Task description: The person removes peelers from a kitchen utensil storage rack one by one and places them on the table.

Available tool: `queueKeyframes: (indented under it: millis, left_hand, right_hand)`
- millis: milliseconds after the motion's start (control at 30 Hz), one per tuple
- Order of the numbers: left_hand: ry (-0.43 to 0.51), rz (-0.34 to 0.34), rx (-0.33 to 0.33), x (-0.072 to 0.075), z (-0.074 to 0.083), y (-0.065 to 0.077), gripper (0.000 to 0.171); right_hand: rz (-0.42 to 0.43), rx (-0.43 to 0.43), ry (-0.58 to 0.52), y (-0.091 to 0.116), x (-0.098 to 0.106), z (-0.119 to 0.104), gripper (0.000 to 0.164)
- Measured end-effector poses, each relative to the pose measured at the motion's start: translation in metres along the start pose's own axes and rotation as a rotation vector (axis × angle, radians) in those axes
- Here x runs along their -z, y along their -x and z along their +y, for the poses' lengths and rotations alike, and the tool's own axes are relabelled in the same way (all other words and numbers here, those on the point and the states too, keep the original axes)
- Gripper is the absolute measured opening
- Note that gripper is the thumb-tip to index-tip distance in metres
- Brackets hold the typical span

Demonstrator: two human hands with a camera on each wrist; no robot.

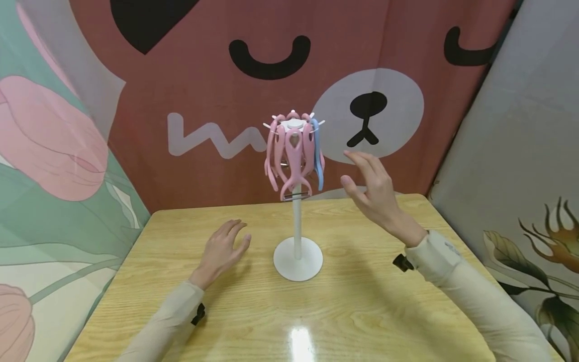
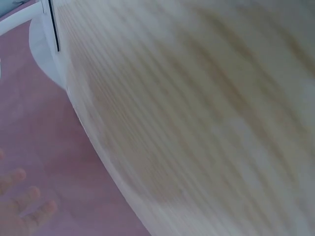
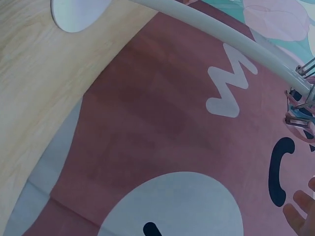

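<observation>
A white stand [image 1: 297,221] with a round base [image 1: 298,264] is upright on the table. From the prongs at its top hang several pink peelers [image 1: 295,156] and a blue peeler [image 1: 318,161] on the right side. My right hand [image 1: 375,193] is raised to the right of the peelers, apart from them, its fingers relaxed and holding nothing. Low over the table, left of the base, is my left hand [image 1: 223,251], fingers loosely extended and nothing in them. In the right wrist view, peeler heads [image 3: 300,118] show at the right edge, above my fingertips [image 3: 295,216].
The light wood table [image 1: 217,322] reaches back to a red-brown curtain [image 1: 203,181] with a bear face. Patterned cloths hang at the left [image 1: 59,201] and right [image 1: 488,151]. Each wrist carries a black device [image 1: 402,262] below the sleeve.
</observation>
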State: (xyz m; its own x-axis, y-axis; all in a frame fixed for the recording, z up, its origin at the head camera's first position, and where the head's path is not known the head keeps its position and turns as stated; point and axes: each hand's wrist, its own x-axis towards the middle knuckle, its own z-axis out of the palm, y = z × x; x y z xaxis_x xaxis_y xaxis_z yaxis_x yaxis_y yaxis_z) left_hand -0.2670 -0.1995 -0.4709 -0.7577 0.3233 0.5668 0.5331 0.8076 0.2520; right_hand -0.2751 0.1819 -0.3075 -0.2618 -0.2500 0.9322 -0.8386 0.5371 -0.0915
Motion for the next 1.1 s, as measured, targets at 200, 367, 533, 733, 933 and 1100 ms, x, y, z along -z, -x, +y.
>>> queueKeyframes:
  millis: [200, 367, 533, 733, 933, 1100]
  left_hand:
    - [0.017, -0.032, 0.018, -0.005, 0.005, -0.003, 0.048]
    - [0.022, -0.025, 0.006, -0.007, 0.008, -0.005, 0.048]
    - [0.021, -0.012, -0.002, -0.009, 0.009, -0.007, 0.048]
    - [0.046, -0.043, 0.015, -0.009, 0.013, -0.01, 0.05]
    - [0.052, -0.028, -0.003, -0.012, 0.017, -0.013, 0.049]
    - [0.052, -0.005, -0.028, -0.013, 0.019, -0.015, 0.048]
  right_hand:
    - [-0.001, 0.0, -0.035, -0.004, -0.002, -0.002, 0.058]
    - [0.011, 0.018, -0.075, -0.009, -0.005, -0.003, 0.058]
    - [0.038, 0.035, -0.113, -0.016, -0.007, -0.007, 0.055]
    - [0.05, 0.041, -0.144, -0.023, -0.009, -0.009, 0.05]
    - [0.039, 0.039, -0.185, -0.028, -0.009, -0.013, 0.051]
    - [0.037, 0.032, -0.206, -0.034, -0.008, -0.017, 0.049]
